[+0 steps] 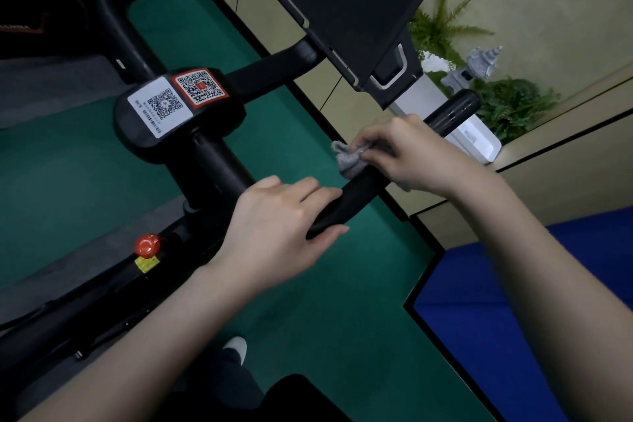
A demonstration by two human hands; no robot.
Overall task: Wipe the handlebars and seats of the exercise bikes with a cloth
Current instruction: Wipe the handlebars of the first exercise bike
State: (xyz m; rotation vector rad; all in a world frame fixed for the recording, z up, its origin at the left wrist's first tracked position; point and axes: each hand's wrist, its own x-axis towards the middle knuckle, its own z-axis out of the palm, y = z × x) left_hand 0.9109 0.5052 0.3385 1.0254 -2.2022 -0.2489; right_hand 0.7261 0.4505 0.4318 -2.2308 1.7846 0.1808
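Head view: pressing a small gray cloth [349, 158] onto the black handlebar [356, 195], on the middle part of the bar, between the two hands. Pinching the cloth round the bar with the right hand [411, 154], fingers curled. Gripping the lower end of the same bar with the left hand [274, 233], fingers over the top, thumb underneath.

Showing bare bar above the right hand, up to the round free end, near a white box [476, 144] and just below the dark screen [349, 10]. Showing open green floor [342, 319] under the bar and a blue mat [513, 301] off to the right.

Running the long way from lower left up to upper right, free end at the top.

Counting one cloth, two hands, one screen, two code stickers side by side, a white sticker [159, 106] and a red sticker [200, 86], one red knob [147, 245], one white shoe [236, 346].
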